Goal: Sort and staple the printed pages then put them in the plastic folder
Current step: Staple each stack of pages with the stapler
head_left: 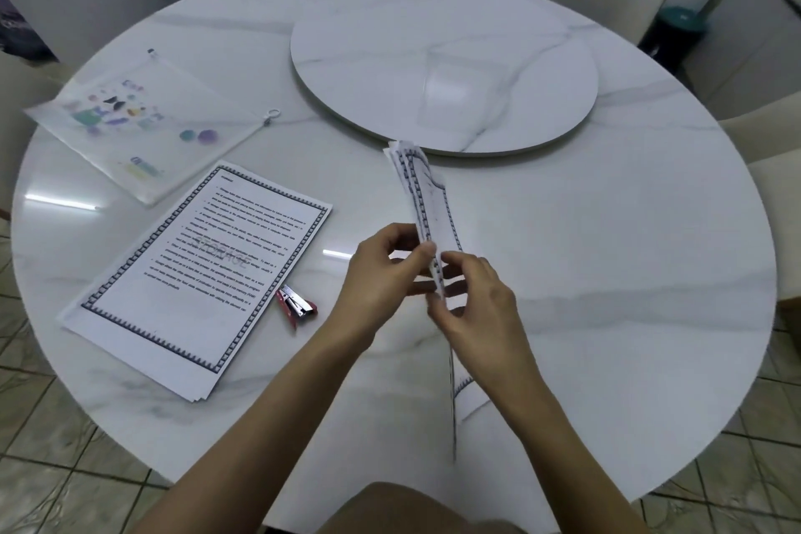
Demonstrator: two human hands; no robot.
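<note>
Where left hand (381, 275) and right hand (479, 310) meet, fingers (457, 264) pinch the edge-on pages (427, 195).

Round table (607, 273), white marble-look top with grey veining, glossy, glare streaks at left and centre; far centre, a round turntable (442, 69) of the same stone pattern, raised slightly above the top; far left, translucent plastic folder (143, 121) lying flat, coloured cartoon prints on it, zip pull ring (272, 114) at its right corner; near left, stack of printed pages (195, 277), face up and set at a slant, top sheet with dark patterned border, lines of text and a faint grey watermark; lower sheets fanned slightly at the near corner; folder and stack near each other, apparently apart; red stapler (297, 304) just beside the stack's right edge, lying on the tabletop.
</note>
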